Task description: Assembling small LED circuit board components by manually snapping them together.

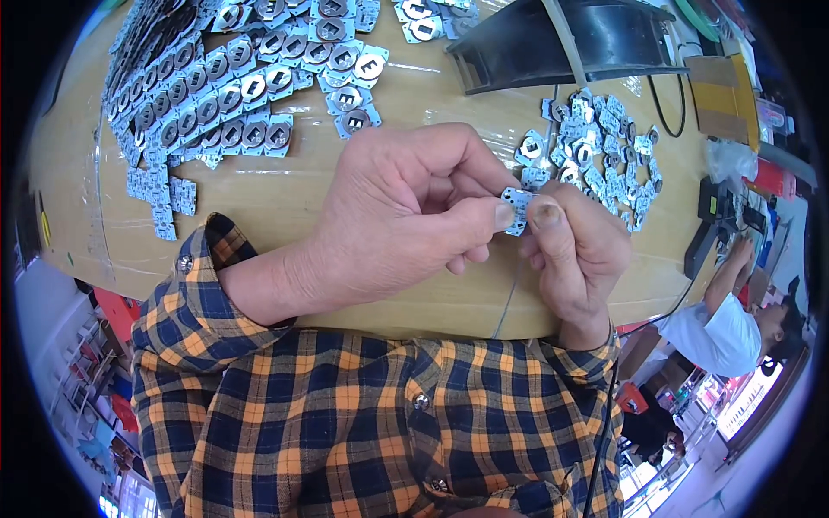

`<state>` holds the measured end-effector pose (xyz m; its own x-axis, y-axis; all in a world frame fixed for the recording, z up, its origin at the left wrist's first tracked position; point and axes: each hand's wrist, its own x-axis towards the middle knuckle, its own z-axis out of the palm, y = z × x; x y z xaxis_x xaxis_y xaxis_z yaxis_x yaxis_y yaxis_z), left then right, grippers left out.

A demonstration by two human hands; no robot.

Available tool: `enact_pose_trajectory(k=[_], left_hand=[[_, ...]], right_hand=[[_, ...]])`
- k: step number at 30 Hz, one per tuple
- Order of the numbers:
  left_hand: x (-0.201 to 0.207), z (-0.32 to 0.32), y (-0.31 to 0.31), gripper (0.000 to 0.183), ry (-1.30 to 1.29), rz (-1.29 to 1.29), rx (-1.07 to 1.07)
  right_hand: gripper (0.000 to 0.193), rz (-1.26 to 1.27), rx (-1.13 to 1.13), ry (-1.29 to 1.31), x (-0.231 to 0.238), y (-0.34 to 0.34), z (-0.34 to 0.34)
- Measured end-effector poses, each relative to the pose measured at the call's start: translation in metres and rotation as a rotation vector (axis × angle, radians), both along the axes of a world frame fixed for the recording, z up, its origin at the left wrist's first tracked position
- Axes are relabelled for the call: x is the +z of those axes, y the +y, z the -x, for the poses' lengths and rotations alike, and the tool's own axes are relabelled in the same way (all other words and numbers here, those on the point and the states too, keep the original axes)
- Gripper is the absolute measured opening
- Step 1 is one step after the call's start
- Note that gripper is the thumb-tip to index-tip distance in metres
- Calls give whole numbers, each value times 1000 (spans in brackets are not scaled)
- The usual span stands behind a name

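Circuit board (516, 214): held between the hands, at 3 o'clock from the left hand (401, 203), 10 o'clock from the right hand (585, 246).
Grip: both thumb-and-finger pinches clamped on the board; neither hand nearer.
Visible axis: about 12 to 6; sides covered.
Loose boards (613, 125): 2 o'clock, near.
Board strips (231, 97): 10 o'clock.
Open room: worktop (427, 91) showing at 11 o'clock.

Beneath the grip, a tan table (285, 190) is spread; far to the grip's left, cluttered shelving (78, 375) is seen; far to its right, pale floor (730, 483) is exposed.
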<state>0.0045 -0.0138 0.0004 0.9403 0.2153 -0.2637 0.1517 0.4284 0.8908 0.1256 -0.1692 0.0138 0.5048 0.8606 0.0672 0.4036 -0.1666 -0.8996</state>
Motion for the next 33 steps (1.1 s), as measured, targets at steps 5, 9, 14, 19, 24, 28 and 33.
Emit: enact_pose_trajectory(k=[5, 9, 14, 19, 24, 28, 33], left_hand=[[-3, -2, 2, 12, -86, 76, -35], [-3, -1, 3, 13, -158, 102, -64], [-5, -2, -1, 12, -124, 63, -20], [-8, -1, 0, 15, -293, -421, 116], [-8, -1, 5, 18, -432, -821, 101], [-21, 0, -1, 24, -529, -936, 163], [-9, 5, -2, 27, -410, -1147, -37]], right_hand=[[29, 72, -53, 461, 5, -3, -1], [33, -23, -66, 741, -1, -6, 1], [35, -19, -171, 795, 0, -2, 5], [36, -45, -187, 626, -2, -3, 5], [37, 3, -208, 615, 1, 3, 8], [34, 70, -139, 257, 7, 2, 4], [27, -39, -515, -186, -2, -4, 0]])
